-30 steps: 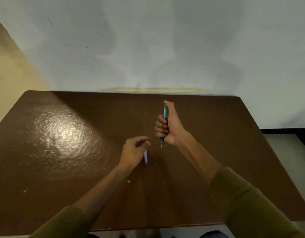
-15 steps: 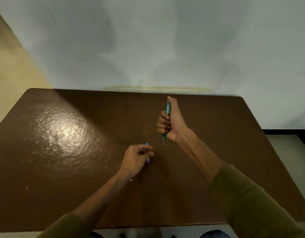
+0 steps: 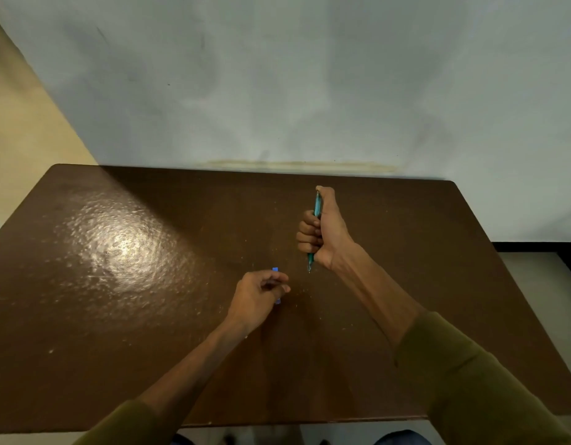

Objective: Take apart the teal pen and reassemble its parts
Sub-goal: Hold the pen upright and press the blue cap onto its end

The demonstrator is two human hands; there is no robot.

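Since a second ago, the left hand (image 3: 258,295) has drawn back a little toward the person and curled over the blue part (image 3: 275,270), which now shows only as a short end past the fingers and another sliver below them at the thumb side; the right hand (image 3: 322,231) has lifted slightly toward the far edge of the worktop (image 3: 117,316). That right hand is clenched in a fist around the teal pen (image 3: 316,208), thumb laid along the barrel, with the pen near upright and its tip (image 3: 309,268) poking out below the fist, pointing down at the worktop. Left fingers are pinched on the blue part, low over the brown surface; whether it touches the surface I cannot tell. Both hands sit near the middle of the worktop, near each other but apart. Olive sleeves (image 3: 470,380) cover both forearms.
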